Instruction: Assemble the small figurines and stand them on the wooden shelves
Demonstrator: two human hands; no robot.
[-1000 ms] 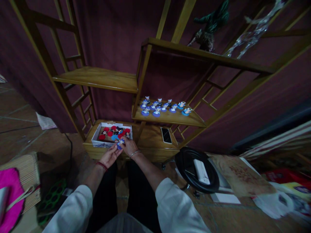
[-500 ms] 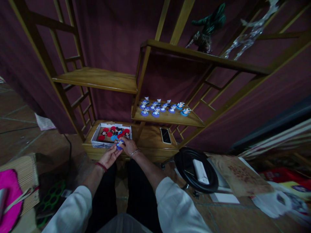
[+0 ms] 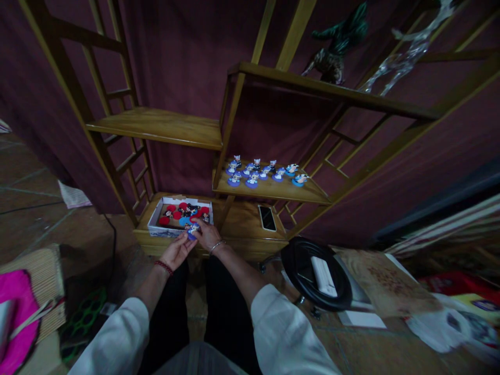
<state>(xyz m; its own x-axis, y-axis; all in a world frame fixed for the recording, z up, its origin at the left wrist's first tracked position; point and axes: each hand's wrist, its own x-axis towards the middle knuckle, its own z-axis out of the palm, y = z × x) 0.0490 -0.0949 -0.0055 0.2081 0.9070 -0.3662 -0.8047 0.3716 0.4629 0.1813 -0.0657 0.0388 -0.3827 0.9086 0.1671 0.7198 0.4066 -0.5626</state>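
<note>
Between my two hands is a small figurine (image 3: 192,230) with purple hair and a round purple base. My left hand (image 3: 176,252) supports it from below with its fingers closed at the base. From the right, the fingers of my right hand (image 3: 208,236) grip its side. Just beyond them sits an open white box (image 3: 156,229) with several figurines on red and blue bases lying in it. On the shelf (image 3: 269,192) up to the right stand several figurines (image 3: 252,179), mostly on purple bases, with a few on blue ones.
A phone (image 3: 267,217) lies on the cabinet's lower top. Higher up, a green figure (image 3: 338,44) and a clear deer-like ornament (image 3: 410,57) stand on the top shelf. A black round stool (image 3: 344,291) with a white box on it is at my right, near plastic bags (image 3: 441,323).
The view has shifted very slightly. Both hands stay at the figurine in nearly the same position, and the figurine appears slightly turned.
</note>
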